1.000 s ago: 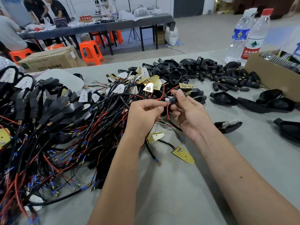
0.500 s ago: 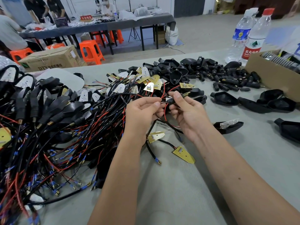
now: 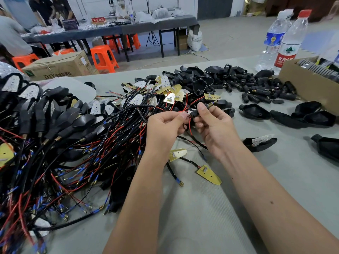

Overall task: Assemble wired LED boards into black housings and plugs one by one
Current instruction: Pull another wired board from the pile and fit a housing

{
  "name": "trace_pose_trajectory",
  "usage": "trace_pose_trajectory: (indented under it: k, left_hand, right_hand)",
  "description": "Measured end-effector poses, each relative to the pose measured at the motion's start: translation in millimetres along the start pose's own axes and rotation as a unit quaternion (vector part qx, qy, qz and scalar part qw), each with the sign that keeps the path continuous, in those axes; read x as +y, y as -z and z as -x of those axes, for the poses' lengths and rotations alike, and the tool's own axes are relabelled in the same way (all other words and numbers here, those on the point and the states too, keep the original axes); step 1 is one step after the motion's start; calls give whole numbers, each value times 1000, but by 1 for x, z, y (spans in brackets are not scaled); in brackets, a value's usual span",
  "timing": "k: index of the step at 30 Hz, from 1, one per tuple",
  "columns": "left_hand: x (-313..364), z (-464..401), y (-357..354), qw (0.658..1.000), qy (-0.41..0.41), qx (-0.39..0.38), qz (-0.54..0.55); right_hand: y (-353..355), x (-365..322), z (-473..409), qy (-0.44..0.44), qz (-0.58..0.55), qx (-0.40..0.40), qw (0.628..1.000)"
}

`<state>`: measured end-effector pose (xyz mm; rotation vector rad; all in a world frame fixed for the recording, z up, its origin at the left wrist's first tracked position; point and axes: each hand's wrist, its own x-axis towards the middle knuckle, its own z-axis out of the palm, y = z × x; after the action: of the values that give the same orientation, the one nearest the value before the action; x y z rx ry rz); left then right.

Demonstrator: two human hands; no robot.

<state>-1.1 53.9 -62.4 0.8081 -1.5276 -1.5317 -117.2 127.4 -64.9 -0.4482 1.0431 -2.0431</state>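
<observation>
cardboard box (image 3: 310, 85) cut by right edge, left wire pile (image 3: 45, 162) cropped

Illumination: bright, even, diffuse. Shadows on the bench (image 3: 211, 217) are soft and faint. Wide-angle distortion curves the frame edges. The wire pile (image 3: 27, 226) at lower left shows blur; the centre is sharp.

Big brown box (image 3: 60, 67): "DTY", then Chinese words.
Red sign (image 3: 98, 20) on the far desk: white Chinese words, too small to read.
Red-cap bottle (image 3: 288, 43): red label reading "农夫山泉".
Yellow board (image 3: 212, 97): handwritten "105".
</observation>
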Motion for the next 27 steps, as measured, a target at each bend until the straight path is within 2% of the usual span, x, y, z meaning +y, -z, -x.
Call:
trace_pose_trajectory:
  k: [5,10,22,27]
  left_hand:
    - [0,1,6,999,29,-4,25]
    - [1,1,7,999,17,-37,-15]
    - [-3,-1,4,984,-86,-34,-152]
    - [-5,1,0,990,-76,-17,-119]
  right_hand:
    - [0,0,-2,8,-32,15,999]
    - [1,0,-3,10,-50,18,999]
    - [2,-1,-2,3,81,-27,996]
    - [2,1,-3,12,56,-24,998]
